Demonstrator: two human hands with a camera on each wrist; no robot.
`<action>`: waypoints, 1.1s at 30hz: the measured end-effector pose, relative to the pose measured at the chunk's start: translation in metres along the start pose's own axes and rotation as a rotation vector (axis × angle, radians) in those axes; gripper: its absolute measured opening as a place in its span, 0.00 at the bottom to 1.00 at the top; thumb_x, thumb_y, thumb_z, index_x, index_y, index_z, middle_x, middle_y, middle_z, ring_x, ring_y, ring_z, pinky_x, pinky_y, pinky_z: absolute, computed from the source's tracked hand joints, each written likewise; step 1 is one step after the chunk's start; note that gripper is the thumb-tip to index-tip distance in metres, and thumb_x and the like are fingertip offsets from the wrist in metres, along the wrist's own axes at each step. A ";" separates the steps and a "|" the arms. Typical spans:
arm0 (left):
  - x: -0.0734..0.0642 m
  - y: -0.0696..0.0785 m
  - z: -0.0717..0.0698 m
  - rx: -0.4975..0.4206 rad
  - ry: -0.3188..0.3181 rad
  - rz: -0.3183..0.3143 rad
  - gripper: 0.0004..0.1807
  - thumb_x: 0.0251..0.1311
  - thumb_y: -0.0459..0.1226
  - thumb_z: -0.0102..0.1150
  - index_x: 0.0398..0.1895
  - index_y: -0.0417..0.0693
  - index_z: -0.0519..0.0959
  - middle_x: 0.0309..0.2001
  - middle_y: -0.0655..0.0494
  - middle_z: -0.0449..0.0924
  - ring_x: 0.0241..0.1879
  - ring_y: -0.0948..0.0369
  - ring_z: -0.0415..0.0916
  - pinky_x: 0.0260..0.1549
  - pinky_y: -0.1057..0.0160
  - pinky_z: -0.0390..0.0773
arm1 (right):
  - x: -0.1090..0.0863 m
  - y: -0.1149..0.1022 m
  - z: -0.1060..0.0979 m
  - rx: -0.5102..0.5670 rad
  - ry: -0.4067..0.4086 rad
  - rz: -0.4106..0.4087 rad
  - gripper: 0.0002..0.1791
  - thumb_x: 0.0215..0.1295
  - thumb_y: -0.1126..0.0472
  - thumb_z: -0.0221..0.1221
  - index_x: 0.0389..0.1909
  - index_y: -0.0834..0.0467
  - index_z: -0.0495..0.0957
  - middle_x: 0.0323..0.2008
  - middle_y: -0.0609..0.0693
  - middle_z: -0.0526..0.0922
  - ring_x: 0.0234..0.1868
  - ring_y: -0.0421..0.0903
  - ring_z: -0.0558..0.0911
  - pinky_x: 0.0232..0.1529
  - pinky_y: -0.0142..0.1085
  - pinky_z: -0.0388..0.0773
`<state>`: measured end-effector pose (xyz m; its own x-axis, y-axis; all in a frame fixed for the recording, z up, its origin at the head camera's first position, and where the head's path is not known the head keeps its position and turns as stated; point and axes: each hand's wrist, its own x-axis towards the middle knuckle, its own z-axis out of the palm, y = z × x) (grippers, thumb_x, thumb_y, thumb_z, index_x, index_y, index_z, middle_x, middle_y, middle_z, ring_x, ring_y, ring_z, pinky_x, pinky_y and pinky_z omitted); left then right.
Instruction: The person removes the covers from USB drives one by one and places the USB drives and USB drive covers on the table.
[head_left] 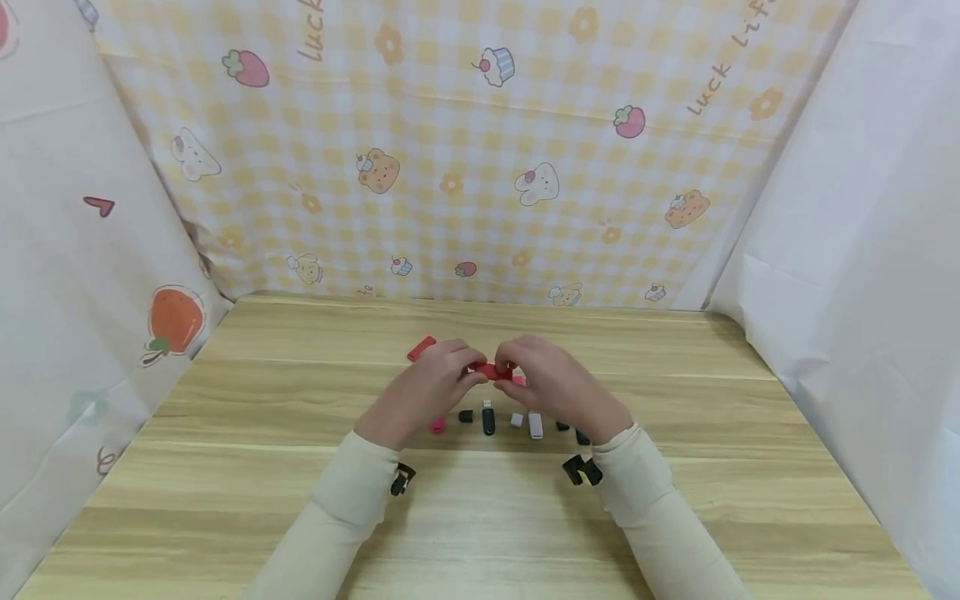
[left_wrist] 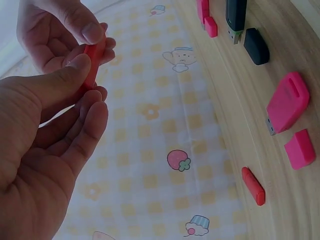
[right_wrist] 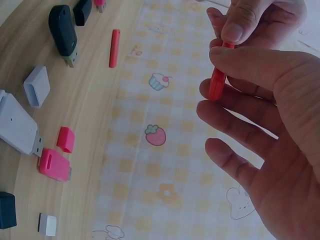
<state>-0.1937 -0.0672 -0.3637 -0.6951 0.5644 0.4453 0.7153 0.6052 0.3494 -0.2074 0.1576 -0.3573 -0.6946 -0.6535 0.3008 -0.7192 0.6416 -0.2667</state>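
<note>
A slim red USB stick [head_left: 492, 372] is held up above the table between both hands, its metal plug not visible. My left hand [head_left: 431, 385] pinches one end between thumb and fingers. From the other side, my right hand [head_left: 553, 385] pinches the opposite end. In the right wrist view, the thumb lies across the red stick [right_wrist: 217, 82] while the lower fingers are spread loosely. Another red piece [head_left: 422, 348] lies on the table beyond the left hand. Nearest below the hands are a black USB stick [head_left: 489, 420] with bare plug and its black cap [head_left: 466, 416].
A white USB stick [head_left: 536, 425] lies near its white cap [head_left: 517, 420]. In the left wrist view, a pink USB stick [left_wrist: 289, 102] is beside its pink cap [left_wrist: 300, 149]. A smaller pink stick [right_wrist: 55, 165] and cap [right_wrist: 65, 139] lie farther right. Patterned cloth [head_left: 450, 125] stands behind the table.
</note>
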 end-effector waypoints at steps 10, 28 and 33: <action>-0.007 -0.004 -0.001 -0.055 0.004 -0.017 0.11 0.67 0.33 0.74 0.49 0.36 0.88 0.45 0.48 0.89 0.41 0.57 0.84 0.42 0.66 0.88 | 0.003 -0.004 0.004 0.061 -0.041 0.032 0.08 0.71 0.62 0.72 0.42 0.55 0.81 0.38 0.46 0.85 0.40 0.44 0.83 0.44 0.35 0.86; -0.011 -0.007 -0.001 -0.080 0.031 -0.025 0.10 0.69 0.34 0.71 0.48 0.38 0.87 0.44 0.50 0.89 0.39 0.59 0.82 0.41 0.65 0.87 | 0.001 0.002 0.005 0.070 0.034 -0.072 0.12 0.69 0.64 0.72 0.52 0.58 0.87 0.46 0.49 0.90 0.47 0.43 0.89 0.51 0.39 0.89; -0.009 -0.005 -0.002 -0.078 0.041 -0.016 0.10 0.68 0.34 0.72 0.48 0.38 0.88 0.43 0.50 0.89 0.39 0.60 0.82 0.41 0.66 0.87 | 0.001 0.004 0.002 0.085 0.036 -0.079 0.12 0.69 0.66 0.72 0.52 0.58 0.87 0.46 0.48 0.91 0.48 0.43 0.89 0.53 0.38 0.88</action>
<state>-0.1907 -0.0760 -0.3677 -0.7043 0.5305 0.4717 0.7084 0.5676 0.4195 -0.2110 0.1585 -0.3596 -0.6358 -0.6847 0.3563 -0.7716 0.5515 -0.3171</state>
